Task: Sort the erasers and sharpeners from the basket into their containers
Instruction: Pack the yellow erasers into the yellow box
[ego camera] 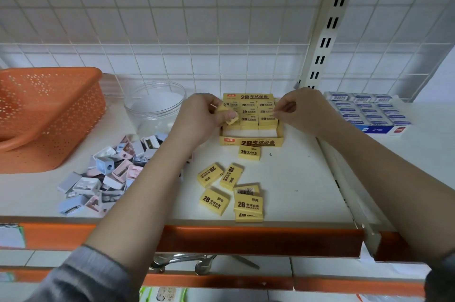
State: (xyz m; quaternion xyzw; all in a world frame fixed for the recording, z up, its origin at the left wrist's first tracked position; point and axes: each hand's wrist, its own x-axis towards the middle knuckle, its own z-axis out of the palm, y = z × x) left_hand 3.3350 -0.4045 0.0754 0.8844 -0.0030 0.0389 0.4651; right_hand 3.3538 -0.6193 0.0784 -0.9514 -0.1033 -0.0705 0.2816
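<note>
While left hand [204,114] pinches, eraser [227,114] tilted diagonally

Seven loose erasers [213,201], one basket [46,114].

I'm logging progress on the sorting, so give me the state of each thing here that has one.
left hand: fingers grip a yellow eraser over the box.
right hand: fingers curled at the box's right edge; any hold unclear.
yellow eraser box: open, partly filled, front row bare.
loose yellow erasers: lying on the shelf, unsorted.
sharpeners: heaped on the shelf.
clear jar: open; contents unclear.
orange basket: tipped up.
</note>
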